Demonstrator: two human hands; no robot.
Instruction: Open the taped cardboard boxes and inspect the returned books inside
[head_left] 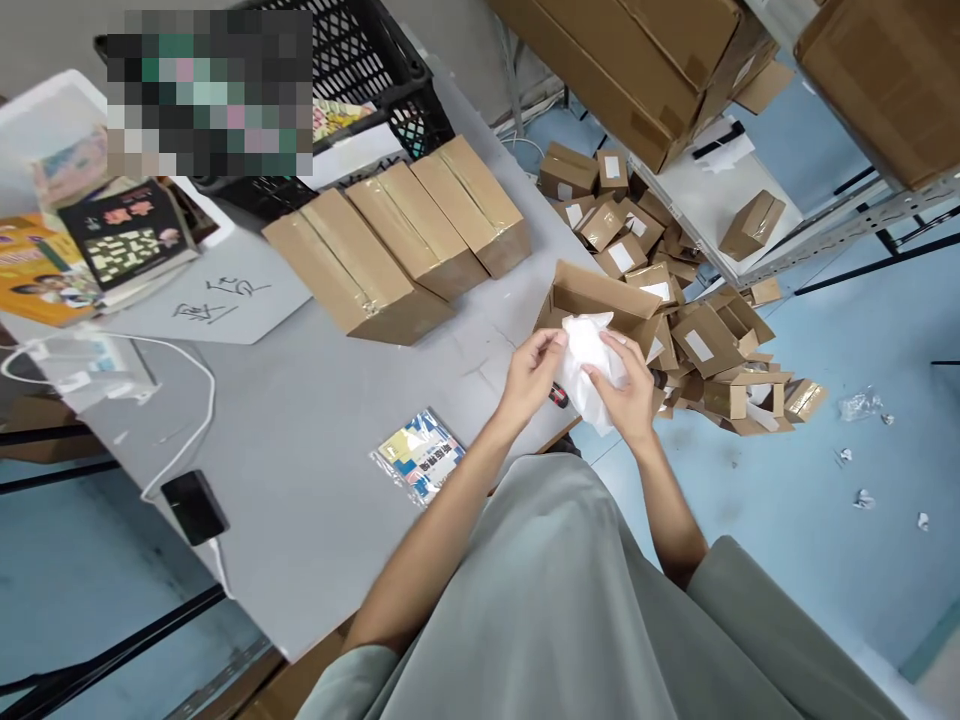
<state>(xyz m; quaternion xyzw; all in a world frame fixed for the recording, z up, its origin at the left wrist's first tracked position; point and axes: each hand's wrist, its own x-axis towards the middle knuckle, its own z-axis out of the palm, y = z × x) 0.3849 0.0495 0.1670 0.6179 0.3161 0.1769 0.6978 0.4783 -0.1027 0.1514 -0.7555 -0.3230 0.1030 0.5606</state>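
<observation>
Between my two hands, near the right edge of the table, is a white tissue-like wrapping [589, 350]; whether it covers something I cannot tell. My left hand [534, 370] pinches its left side with thumb and fingertips. On the other side, my right hand [628, 388] grips it with the thumb on top. Just behind it stands an open cardboard box [600, 290]. A small red and black tool [558, 395] lies on the table beside my left hand, partly covered. Farther left, a booklet in a clear plastic sleeve [426, 455] rests flat by my left forearm.
Sealed cardboard boxes [405, 250] line the table's [300, 420] far side, before a black crate [420, 115]. A phone [195, 507] on a white cable lies left. Small boxes [622, 250] are heaped beyond the right edge, below a shelf [750, 255]. Books [124, 240] lie far left.
</observation>
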